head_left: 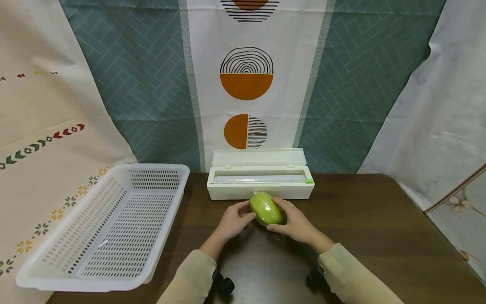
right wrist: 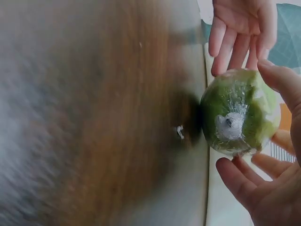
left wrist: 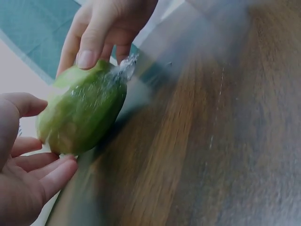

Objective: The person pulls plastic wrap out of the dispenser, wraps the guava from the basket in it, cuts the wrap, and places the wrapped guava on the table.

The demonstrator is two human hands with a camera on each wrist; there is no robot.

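Note:
An oval green fruit [head_left: 265, 208], glossy with cling film, is between both hands over the table. In the right wrist view, bunched film [right wrist: 229, 126] covers one end. My left hand [head_left: 233, 222] holds the fruit's left end, thumb on one side and fingers on the other, as the left wrist view shows. Around the right end my right hand [head_left: 294, 222] grips with thumb and bent fingers. Just behind stands a white cling film box [head_left: 260, 191], its lid raised, with a roll [head_left: 262, 178] inside and a small green slider [head_left: 309, 181] at its right.
On the left lies a large white plastic basket [head_left: 130, 236] with slotted walls. Dark brown wood makes up the table [head_left: 372, 236]. Patterned cloths [head_left: 144, 76] hang behind and at both sides.

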